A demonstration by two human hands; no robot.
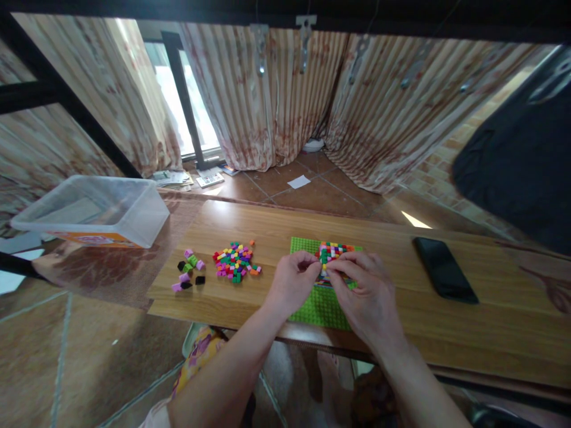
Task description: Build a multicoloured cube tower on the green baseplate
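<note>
A green studded baseplate (319, 312) lies on the wooden table, carrying a low block of multicoloured toy bricks (335, 246). Both of my hands meet over the left part of this block. My left hand (294, 279) is closed in a pinch at its left edge, thumb and forefinger together. From the right, my right hand (368, 291) pinches close to the left fingertips, beside some yellow and white bricks, and covers much of the block's right side. Whatever is between the fingertips of either hand is too small to make out.
Left of the baseplate is a pile of small coloured bricks (235, 261), with several black, pink and lime bricks (190, 261) farther left. A black phone (445, 270) lies at the right. Beyond the table's left end stands a clear plastic bin (138, 217).
</note>
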